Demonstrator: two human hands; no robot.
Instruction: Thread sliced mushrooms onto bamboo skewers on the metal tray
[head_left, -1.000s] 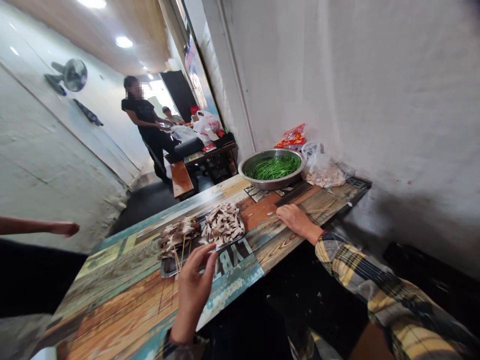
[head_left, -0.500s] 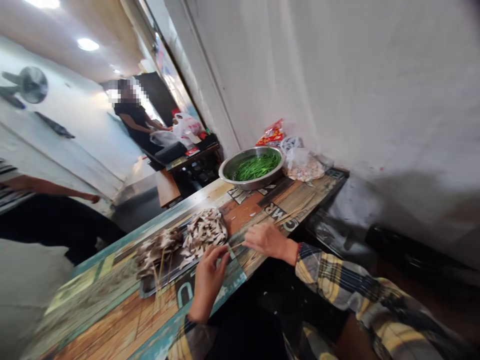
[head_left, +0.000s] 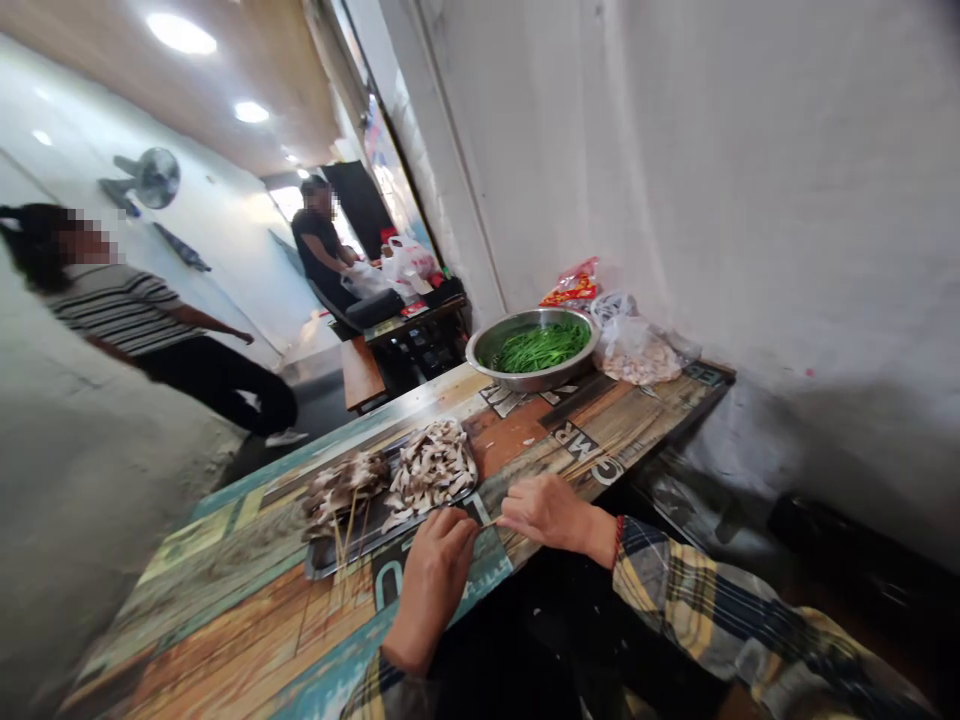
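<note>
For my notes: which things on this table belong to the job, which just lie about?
In use: left hand, right hand, thin bamboo skewer, pale sliced mushrooms, metal tray.
Lying about: round steel bowl of green stalks, clear plastic bag, red foil packet.

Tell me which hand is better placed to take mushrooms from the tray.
Left, probably: the left hand sits right at the edge of the tray, close to the mushrooms. The right hand lies farther off, beyond the tray's corner.

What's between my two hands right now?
Head view: a thin wooden skewer spans the gap, above the patterned wooden tabletop.
</note>
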